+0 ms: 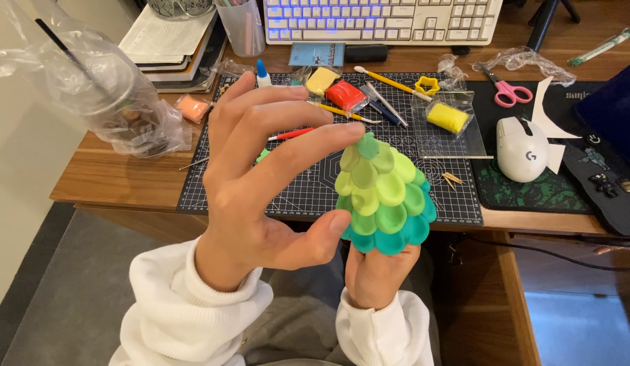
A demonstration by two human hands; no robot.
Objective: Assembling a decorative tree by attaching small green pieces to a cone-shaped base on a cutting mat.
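Up close, left hand (261, 183) is spread wide, thumb and first fingertip touching a green clay tree (385, 196). Right hand (376, 274) holds it from below, grip pressed around its bottom, above the tabletop (125, 179) edge. Behind sits a white mouse (523, 149).
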